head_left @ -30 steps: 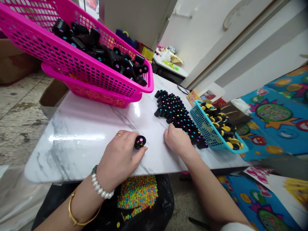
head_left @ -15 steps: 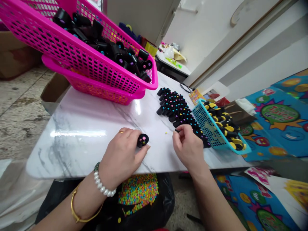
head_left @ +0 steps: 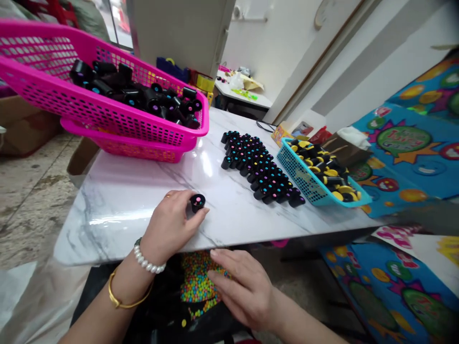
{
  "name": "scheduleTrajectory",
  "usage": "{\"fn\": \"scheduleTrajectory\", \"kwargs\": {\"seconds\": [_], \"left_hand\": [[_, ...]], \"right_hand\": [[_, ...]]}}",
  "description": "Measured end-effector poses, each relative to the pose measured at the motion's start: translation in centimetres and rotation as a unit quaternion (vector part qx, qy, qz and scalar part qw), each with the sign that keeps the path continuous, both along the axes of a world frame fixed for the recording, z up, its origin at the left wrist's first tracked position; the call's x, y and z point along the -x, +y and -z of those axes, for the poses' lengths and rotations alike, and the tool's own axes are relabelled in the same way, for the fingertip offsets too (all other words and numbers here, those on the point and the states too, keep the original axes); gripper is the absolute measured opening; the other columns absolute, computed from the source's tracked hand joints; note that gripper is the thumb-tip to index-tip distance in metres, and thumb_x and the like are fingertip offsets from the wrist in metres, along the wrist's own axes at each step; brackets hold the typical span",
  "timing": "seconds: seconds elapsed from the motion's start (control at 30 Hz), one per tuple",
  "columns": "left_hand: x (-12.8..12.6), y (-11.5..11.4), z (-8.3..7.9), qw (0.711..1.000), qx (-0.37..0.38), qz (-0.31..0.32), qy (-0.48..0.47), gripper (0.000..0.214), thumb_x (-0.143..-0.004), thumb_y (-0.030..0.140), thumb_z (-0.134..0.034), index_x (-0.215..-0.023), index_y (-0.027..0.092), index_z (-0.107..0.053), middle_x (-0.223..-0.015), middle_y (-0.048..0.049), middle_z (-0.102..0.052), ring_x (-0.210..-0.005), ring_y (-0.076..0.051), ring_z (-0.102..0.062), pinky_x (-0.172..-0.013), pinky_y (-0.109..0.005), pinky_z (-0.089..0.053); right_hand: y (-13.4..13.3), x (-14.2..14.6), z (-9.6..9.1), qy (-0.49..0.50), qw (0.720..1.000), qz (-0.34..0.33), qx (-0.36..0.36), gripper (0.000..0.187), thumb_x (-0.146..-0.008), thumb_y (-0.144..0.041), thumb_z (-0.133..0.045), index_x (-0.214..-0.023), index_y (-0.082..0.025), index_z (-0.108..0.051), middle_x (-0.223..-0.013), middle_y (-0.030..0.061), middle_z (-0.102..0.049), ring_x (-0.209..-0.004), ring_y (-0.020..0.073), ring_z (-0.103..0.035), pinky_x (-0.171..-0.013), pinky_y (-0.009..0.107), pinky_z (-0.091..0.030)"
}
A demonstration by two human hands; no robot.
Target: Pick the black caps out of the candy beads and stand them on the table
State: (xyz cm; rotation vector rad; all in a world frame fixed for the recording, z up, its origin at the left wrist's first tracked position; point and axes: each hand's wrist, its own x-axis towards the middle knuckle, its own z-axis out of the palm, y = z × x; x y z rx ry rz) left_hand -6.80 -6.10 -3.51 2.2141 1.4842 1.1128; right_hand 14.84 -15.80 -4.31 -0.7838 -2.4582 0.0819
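My left hand (head_left: 168, 227) rests on the white marble table (head_left: 118, 200) near its front edge, fingers wrapped round a small black cap with a pink dot (head_left: 197, 202) standing upright. My right hand (head_left: 244, 286) hangs below the table edge with fingers stretched out, over a black bag of small coloured beads (head_left: 199, 282). It holds nothing that I can see. A packed group of black caps with coloured dots (head_left: 260, 167) stands on the table to the right.
Two stacked pink baskets (head_left: 107, 117) at the back left hold several black caps. A blue basket (head_left: 304, 177) with black and yellow pieces sits at the right. Colourful printed sheets (head_left: 409, 157) lie beyond it. A cardboard box stands on the floor at left.
My right hand has left the group of caps on the table and dropped below the front edge to the bead bag. My left hand still holds the single cap.
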Motion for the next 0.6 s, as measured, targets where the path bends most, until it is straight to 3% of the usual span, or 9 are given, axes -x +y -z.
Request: {"fn": "scheduleTrajectory", "kwargs": {"seconds": [0.1,0.23,0.37,0.5,0.6], "left_hand": [[0.1,0.3,0.0,1.000,-0.004,0.004,0.014,0.029,-0.083,0.032,-0.068,-0.103,0.012,-0.063,-0.094,-0.0099,-0.068,-0.090,-0.027,-0.060,-0.084,-0.042,-0.048],[-0.3,-0.8,-0.5,0.999,0.021,0.047,0.006,0.024,-0.081,0.026,-0.071,-0.100,0.015,-0.063,-0.094,-0.0070,-0.067,-0.090,-0.025,-0.058,-0.084,-0.041,-0.048],[-1.6,-5.2,-0.7,0.996,0.036,0.075,-0.021,0.024,-0.082,0.018,-0.070,-0.104,0.019,-0.060,-0.098,-0.0052,-0.062,-0.094,-0.022,-0.056,-0.082,-0.037,-0.048],[-2.2,-10.6,0.4,0.997,0.029,0.072,-0.012,0.040,-0.084,0.015,-0.067,-0.121,0.018,-0.051,-0.108,-0.0083,-0.061,-0.101,-0.021,-0.055,-0.089,-0.037,-0.050],[-1.5,-13.7,1.9,0.995,0.070,0.072,0.026,0.060,-0.086,0.014,-0.065,-0.140,0.017,-0.037,-0.117,-0.0121,-0.061,-0.107,-0.023,-0.057,-0.095,-0.039,-0.050]], "right_hand": [[-0.8,-0.8,0.0,0.054,0.998,0.033,0.011,0.039,-0.084,-0.005,-0.056,-0.121,-0.012,-0.063,-0.133,0.0178,-0.062,-0.122,0.0242,-0.060,-0.097,0.038,-0.056],[-0.6,-1.5,0.0,0.114,0.993,0.020,0.024,0.041,-0.082,-0.001,-0.058,-0.120,-0.014,-0.064,-0.126,0.0150,-0.067,-0.115,0.0223,-0.064,-0.096,0.036,-0.056],[0.0,-1.4,-0.4,0.198,0.971,0.077,0.107,0.043,-0.086,-0.005,-0.059,-0.126,-0.019,-0.061,-0.126,0.0103,-0.067,-0.118,0.0197,-0.063,-0.101,0.033,-0.053],[-0.3,-0.2,0.3,0.194,0.948,0.002,0.251,0.055,-0.088,-0.013,-0.061,-0.141,-0.021,-0.048,-0.134,0.0083,-0.062,-0.122,0.0182,-0.061,-0.105,0.030,-0.050],[-1.7,0.6,1.7,0.197,0.926,-0.023,0.322,0.055,-0.087,-0.015,-0.063,-0.139,-0.022,-0.048,-0.129,0.0069,-0.065,-0.112,0.0161,-0.066,-0.096,0.026,-0.054]]}}
